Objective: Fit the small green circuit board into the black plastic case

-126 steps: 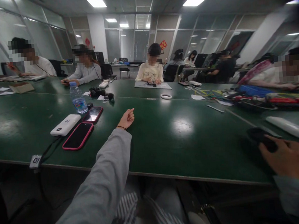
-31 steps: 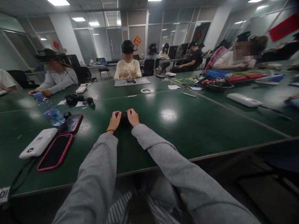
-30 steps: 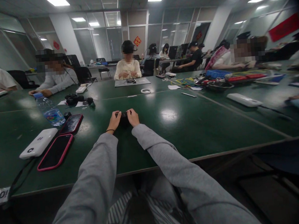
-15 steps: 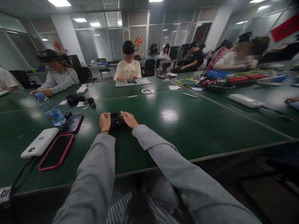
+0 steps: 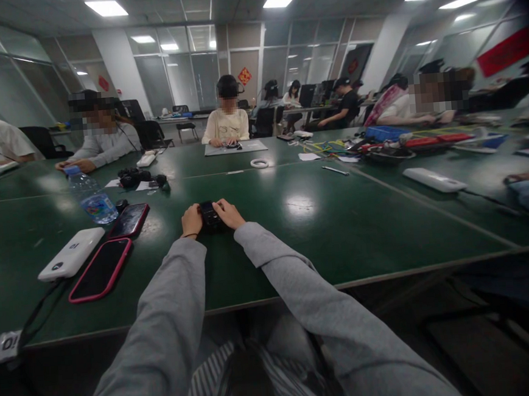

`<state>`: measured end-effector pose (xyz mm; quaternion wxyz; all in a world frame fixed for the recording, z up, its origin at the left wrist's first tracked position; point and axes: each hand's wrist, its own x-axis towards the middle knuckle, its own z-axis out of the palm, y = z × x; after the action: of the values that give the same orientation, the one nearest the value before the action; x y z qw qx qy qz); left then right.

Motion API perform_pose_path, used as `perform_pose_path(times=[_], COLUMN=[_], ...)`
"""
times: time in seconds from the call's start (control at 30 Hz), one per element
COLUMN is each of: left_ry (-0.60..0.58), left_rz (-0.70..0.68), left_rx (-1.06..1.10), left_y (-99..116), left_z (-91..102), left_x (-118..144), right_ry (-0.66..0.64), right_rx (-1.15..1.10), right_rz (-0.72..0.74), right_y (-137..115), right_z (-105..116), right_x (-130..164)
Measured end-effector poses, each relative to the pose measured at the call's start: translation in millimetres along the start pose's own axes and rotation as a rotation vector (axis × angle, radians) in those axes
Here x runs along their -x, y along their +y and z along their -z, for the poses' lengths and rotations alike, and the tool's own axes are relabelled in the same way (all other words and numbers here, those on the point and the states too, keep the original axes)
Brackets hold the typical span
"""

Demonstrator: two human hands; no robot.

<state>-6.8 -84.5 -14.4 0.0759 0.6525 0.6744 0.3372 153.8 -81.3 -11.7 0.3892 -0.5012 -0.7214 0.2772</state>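
Worn here are long grey sleeves (image 5: 164,319), a thin dark left wristband (image 5: 189,235) and striped clothing (image 5: 209,373).

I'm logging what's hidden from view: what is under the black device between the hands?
Green tabletop shows around the black device, between the left hand and right hand. The spot directly beneath is covered, so whether anything lies there can't be seen.

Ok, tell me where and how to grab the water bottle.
Take the water bottle around its rounded body, at the label, probably from the picture's left: it is tall and narrow, while the farther phone and a small black object crowd its right. Whether its lean is lens distortion, I can't tell.
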Motion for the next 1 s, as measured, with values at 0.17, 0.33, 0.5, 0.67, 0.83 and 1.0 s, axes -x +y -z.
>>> perform_pose_path(times=[0.17, 0.33, 0.5, 0.67, 0.83, 1.0], left_ry=[-0.008, -0.022, -0.034, -0.047, -0.043, -0.042], left_rz=[-0.014, -0.018, -0.01, 0.0, -0.001, -0.007], left_rx=[-0.033, -0.059, -0.112, -0.133, -0.116, -0.1], left_y=[1.3, 2.3, 3.9, 4.8, 3.4, 2.8], left_z=[1.8, 2.9, 3.4, 4.0, 3.3, 3.2], left_x=[1.1, 1.8, 2.0, 2.5, 1.4, 1.1], right_ry=[0.004, -0.002, 0.002, 0.0, -0.001, -0.006], right_rx=[-0.002, -0.003, 0.024, 0.024, 0.029, 0.024], right_rz=[0.015, 0.013, -0.025, -0.028, -0.028, -0.023], right_y=[1.8, 0.0, -5.3, -5.1, -3.7, -4.2], right_z=[-0.8, 0.9, 2.3, 1.5, 1.4, 2.2], right_x=[-0.2, 1.0, 3.2, 2.3, 1.8, 2.4])
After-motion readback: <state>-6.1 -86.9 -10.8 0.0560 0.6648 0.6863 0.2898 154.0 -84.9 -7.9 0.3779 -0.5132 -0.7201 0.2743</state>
